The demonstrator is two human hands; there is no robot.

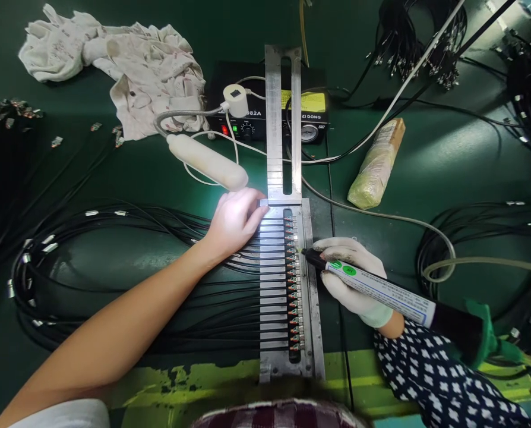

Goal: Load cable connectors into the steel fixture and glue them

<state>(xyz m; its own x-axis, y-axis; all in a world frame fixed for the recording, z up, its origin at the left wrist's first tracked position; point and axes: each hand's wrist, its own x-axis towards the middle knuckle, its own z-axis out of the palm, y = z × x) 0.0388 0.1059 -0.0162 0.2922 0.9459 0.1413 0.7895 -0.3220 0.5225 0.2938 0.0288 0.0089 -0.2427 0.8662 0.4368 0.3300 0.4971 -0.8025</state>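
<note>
Looks like dispensing: right hand (359,255) gripping dispenser (390,294) by connectors (296,288) mid-frame, left hand (233,221) on jig (274,364), grip unclear; next needs steady tip (306,254).

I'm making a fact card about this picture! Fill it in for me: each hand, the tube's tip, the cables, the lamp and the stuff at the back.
Left hand: bare, fingers at the top left of the metal fixture
Right hand: white-gloved, holding a labelled dispenser tube
Tube tip: beside the row of wire ends; touching or not, can't tell
Cables: black, side by side across the fixture
Lamp: white, on a bendy neck
Back: black box with red and green lights, crumpled cloth left of it
</note>
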